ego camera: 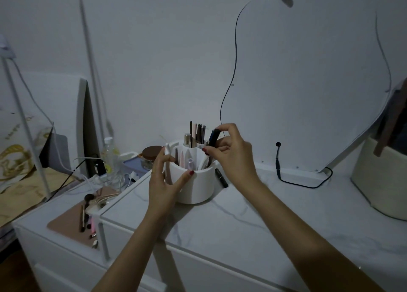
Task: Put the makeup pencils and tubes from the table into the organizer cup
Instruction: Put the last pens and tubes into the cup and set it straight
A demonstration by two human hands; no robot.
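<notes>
One cup, two hands, many sticks

One white organizer cup (196, 187) stands on the bench (264, 214); two hands, left hand (164, 186) and right hand (231, 154); one dark tube (214, 137) held; one black pencil (221, 177) lying beside the cup; roughly six tall sticks (197, 133) upright inside.

Both forearms bare, no sleeves in view. Left hand (164, 182): thin gold ring on one finger, dark red nail polish. Right hand (229, 152): same red polish on visible nails.

Dim room: white wall (154, 60), marbled white dresser (253, 221), wavy mirror (308, 82).
</notes>
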